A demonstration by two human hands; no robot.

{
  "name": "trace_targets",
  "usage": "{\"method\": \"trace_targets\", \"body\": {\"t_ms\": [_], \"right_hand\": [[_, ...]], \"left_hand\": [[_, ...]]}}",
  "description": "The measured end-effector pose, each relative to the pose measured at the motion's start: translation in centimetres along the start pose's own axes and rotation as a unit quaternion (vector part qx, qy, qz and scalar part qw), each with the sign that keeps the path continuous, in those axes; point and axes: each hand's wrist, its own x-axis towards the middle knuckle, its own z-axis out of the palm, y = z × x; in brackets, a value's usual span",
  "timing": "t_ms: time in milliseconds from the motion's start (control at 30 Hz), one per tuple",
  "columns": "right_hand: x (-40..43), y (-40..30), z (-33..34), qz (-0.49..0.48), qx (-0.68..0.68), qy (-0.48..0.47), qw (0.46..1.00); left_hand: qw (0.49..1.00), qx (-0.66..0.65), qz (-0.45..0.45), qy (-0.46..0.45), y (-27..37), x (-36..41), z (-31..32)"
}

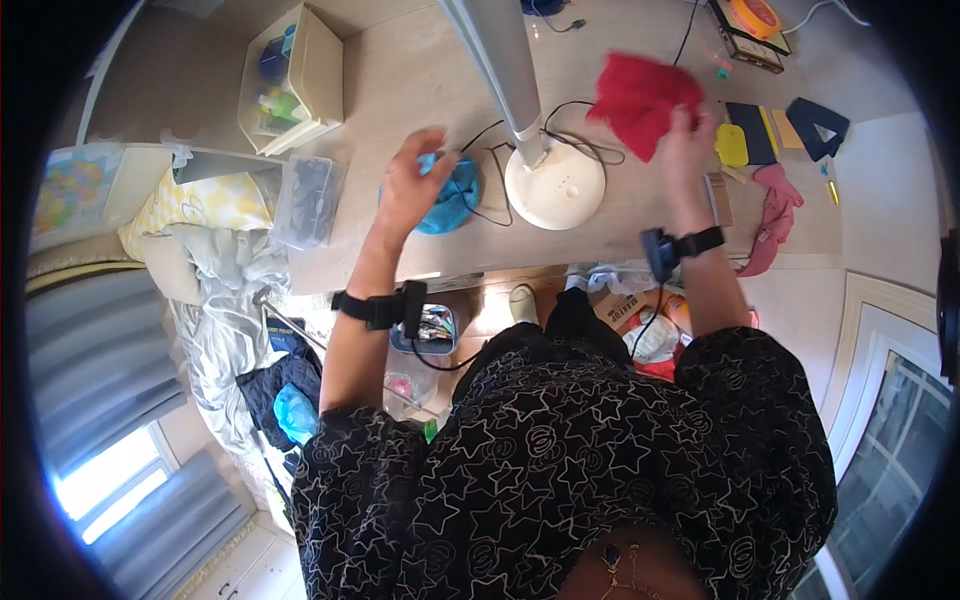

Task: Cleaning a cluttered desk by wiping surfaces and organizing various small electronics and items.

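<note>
My right hand (686, 142) grips the edge of a red cloth (637, 97), which hangs blurred above the back of the desk, right of the lamp. My left hand (415, 176) is over a crumpled blue cloth (456, 199), thumb and fingers apart. Whether its fingertips touch the cloth cannot be told. A thin black cord (495, 220) runs across the blue cloth towards the lamp. Between my hands stands the round white base of a desk lamp (553, 187), its grey post (499, 64) rising towards the camera.
Left on the desk (360, 259) are a cream storage bin (322, 82) and a clear plastic box (307, 202). Along the right lie a pink cloth (778, 206), a yellow case (730, 145), a dark notebook (751, 133) and an orange tape roll (754, 18) on stacked boxes.
</note>
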Motion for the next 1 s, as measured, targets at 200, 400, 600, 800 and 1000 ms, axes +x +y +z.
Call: {"method": "trace_targets", "body": {"t_ms": [200, 400, 600, 800, 1000], "right_hand": [[5.4, 3.7, -1.7, -0.117, -0.157, -0.048, 0.980], [-6.3, -0.3, 1.3, -0.077, -0.110, -0.459, 0.878], [-5.6, -0.6, 4.2, -0.196, -0.089, -0.315, 0.924], [-14.2, -7.5, -2.8, 0.153, 0.333, -0.565, 0.739], [-15.3, -7.2, -7.4, 0.364, 0.358, -0.370, 0.776]], "left_hand": [[0.936, 0.343, 0.078, -0.030, -7.7, -4.6, 0.1], [0.972, 0.060, -0.144, 0.178, -11.6, -5.0, -4.0], [0.899, -0.249, -0.107, 0.345, 1.7, -6.2, -7.8], [0.985, 0.161, 0.038, -0.046, 3.4, -11.6, -1.2], [0.983, -0.179, -0.021, -0.033, 5.9, -7.6, 6.2]]}}
